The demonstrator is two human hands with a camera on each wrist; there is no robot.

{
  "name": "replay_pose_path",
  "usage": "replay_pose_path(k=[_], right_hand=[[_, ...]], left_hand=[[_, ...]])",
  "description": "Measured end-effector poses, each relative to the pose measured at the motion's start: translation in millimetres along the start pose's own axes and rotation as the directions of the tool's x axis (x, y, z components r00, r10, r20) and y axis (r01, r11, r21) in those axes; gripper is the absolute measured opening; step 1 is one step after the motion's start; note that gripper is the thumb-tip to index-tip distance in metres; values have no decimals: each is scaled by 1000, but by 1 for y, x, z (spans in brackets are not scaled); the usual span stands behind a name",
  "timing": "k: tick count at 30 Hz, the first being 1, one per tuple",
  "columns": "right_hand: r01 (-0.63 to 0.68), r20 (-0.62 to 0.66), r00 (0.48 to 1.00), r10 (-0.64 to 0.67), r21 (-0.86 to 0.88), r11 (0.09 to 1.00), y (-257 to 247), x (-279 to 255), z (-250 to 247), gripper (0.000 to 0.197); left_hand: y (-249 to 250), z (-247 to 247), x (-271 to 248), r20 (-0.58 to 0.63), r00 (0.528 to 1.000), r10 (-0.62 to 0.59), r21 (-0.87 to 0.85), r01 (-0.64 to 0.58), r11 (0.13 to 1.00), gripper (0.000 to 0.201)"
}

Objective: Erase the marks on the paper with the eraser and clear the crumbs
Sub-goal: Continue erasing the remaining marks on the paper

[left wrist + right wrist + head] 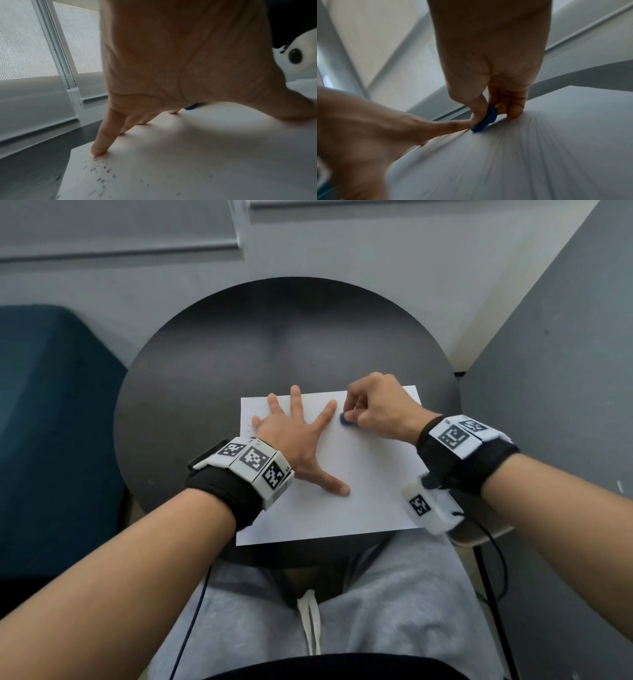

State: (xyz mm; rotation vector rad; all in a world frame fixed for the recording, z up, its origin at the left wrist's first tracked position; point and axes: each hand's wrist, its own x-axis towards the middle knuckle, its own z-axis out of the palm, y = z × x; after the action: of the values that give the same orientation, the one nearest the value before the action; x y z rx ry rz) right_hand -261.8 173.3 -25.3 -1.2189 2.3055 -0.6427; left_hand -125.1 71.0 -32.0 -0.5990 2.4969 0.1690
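- You are pressing your left hand point(291, 436) flat on the white paper point(370, 494), fingers point(295, 402) spreading wide.
- Your right hand point(376, 409) is pinching the blue eraser point(345, 419) between thumb and fingers, its edge touching the paper near the far side.
- Dark crumbs point(101, 174) are lying by your left little finger, on the paper's left edge, atop the round dark counter point(205, 371).

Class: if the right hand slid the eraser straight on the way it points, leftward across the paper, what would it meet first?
Probably the left hand's index finger; the eraser sits just beside its tip, contact unclear.
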Motion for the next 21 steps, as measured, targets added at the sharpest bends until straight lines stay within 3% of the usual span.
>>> replay_pose_path(k=[5, 11, 16, 21], right_hand=[[54, 245, 969, -36, -69, 996, -3, -23, -1, 4], [17, 77, 997, -14, -39, 999, -4, -12, -1, 3], [48, 270, 962, -27, -70, 996, -3, -39, 2, 3], [-3, 36, 999, 4, -10, 1000, 2, -23, 5, 4]], left_hand=[[0, -1, -1, 5, 1000, -3, -8, 3, 1000, 147], [0, -1, -1, 8, 1000, 1, -14, -1, 1000, 146], [0, -1, -2, 7, 1000, 0, -22, 1, 1000, 147], [-1, -1, -1, 5, 1000, 4, -30, -4, 1000, 147]])
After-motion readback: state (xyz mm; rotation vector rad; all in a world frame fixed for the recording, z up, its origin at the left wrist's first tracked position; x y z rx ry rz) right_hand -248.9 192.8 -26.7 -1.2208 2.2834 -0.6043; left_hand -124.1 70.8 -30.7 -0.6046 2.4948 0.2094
